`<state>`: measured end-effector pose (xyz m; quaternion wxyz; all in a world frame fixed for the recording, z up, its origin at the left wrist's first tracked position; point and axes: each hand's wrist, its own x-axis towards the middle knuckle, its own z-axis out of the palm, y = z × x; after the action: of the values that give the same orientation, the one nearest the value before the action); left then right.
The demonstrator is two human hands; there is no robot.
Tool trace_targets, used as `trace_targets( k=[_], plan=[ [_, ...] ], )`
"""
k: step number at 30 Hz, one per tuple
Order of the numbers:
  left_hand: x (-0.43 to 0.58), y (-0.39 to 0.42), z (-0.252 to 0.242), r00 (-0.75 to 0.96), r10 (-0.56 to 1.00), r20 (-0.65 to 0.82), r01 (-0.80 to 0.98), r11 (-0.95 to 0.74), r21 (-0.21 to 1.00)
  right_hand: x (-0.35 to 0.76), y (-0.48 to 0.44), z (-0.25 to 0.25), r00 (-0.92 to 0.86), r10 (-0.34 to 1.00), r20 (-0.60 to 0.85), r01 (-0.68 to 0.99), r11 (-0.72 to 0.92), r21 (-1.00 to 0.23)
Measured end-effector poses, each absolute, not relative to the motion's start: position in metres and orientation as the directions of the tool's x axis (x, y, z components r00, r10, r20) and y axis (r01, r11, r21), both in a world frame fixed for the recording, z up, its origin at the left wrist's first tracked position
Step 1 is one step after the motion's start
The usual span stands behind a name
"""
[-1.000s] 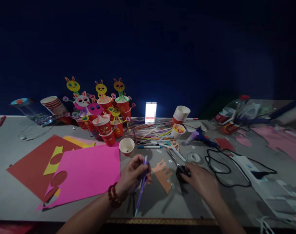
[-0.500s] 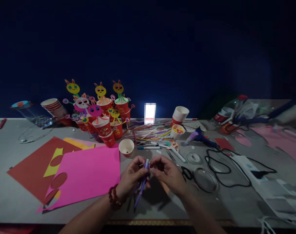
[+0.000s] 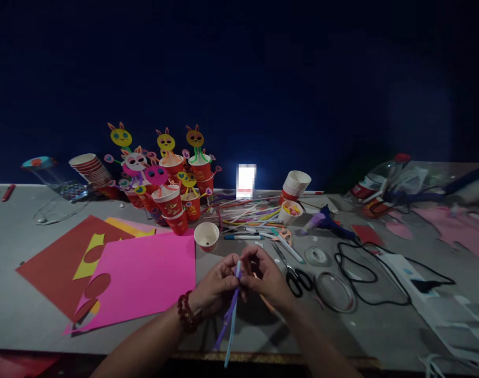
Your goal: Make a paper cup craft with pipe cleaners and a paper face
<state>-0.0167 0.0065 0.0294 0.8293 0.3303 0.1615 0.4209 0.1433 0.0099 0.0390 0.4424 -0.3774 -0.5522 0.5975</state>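
Observation:
Both my hands meet over the table's front middle, closed on a bundle of thin straws (image 3: 231,315), purple and light blue, that hangs down toward me. My left hand (image 3: 216,286), with a red bead bracelet on the wrist, grips the straws from the left. My right hand (image 3: 267,278) pinches their upper ends from the right. Black-handled scissors (image 3: 297,275) lie on the table just right of my right hand. An orange paper cut-out is mostly hidden under my hands.
Pink paper (image 3: 145,278), red paper (image 3: 58,262) and yellow paper lie at left. Behind stand red cups with paper bunny heads (image 3: 168,173), cup stacks (image 3: 297,184), a lone white cup (image 3: 206,236), loose straws and pens (image 3: 247,218). A glue gun (image 3: 330,220), black cable (image 3: 365,268), a clear round lid (image 3: 336,291) and a bottle (image 3: 375,181) are at right.
My right hand left the scissors on the table and came left to join my left hand on the straws. The straws now hang lower toward the table edge.

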Motion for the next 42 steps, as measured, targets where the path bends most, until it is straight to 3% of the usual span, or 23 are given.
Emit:
trace_targets(
  k=[5,9,11,13,16,19,22,28,36,42],
  plan=[
    [-0.016,0.005,0.031,0.755,0.655,0.032,-0.514,0.561,0.649,0.14,0.02,0.045,-0.403,0.9,0.168,-0.082,0.148,-0.986],
    [-0.015,0.001,0.028,0.775,0.632,-0.009,-0.451,0.562,0.693,0.136,0.022,0.043,-0.567,0.819,0.091,-0.182,-0.017,-0.983],
    [-0.014,0.002,0.026,0.731,0.682,-0.015,-0.47,0.519,0.714,0.137,0.02,0.038,-0.589,0.807,0.039,-0.191,-0.092,-0.977],
    [-0.015,0.005,0.025,0.638,0.77,-0.017,-0.521,0.448,0.727,0.139,0.019,0.033,-0.494,0.869,0.03,-0.202,-0.081,-0.976],
    [-0.017,0.011,0.028,0.337,0.941,-0.026,-0.519,0.208,0.829,0.143,0.017,0.031,-0.24,0.968,0.076,-0.158,0.038,-0.987],
    [-0.019,0.013,0.031,0.101,0.994,0.045,-0.395,-0.002,0.919,0.143,0.014,0.036,-0.275,0.957,0.091,-0.011,0.091,-0.996],
    [-0.018,0.012,0.03,0.117,0.992,0.045,-0.411,0.007,0.911,0.14,0.011,0.04,-0.397,0.915,0.07,0.078,0.11,-0.991],
    [-0.018,0.012,0.027,0.173,0.982,-0.08,-0.427,0.148,0.892,0.139,0.012,0.035,-0.375,0.923,0.086,0.123,0.141,-0.982],
    [-0.019,0.01,0.028,0.146,0.985,-0.091,-0.374,0.14,0.917,0.138,0.012,0.035,-0.374,0.927,0.042,0.125,0.095,-0.988],
    [-0.02,0.01,0.032,0.118,0.993,0.014,-0.24,0.015,0.971,0.137,0.011,0.032,-0.397,0.918,0.007,0.178,0.085,-0.98]
  ],
)
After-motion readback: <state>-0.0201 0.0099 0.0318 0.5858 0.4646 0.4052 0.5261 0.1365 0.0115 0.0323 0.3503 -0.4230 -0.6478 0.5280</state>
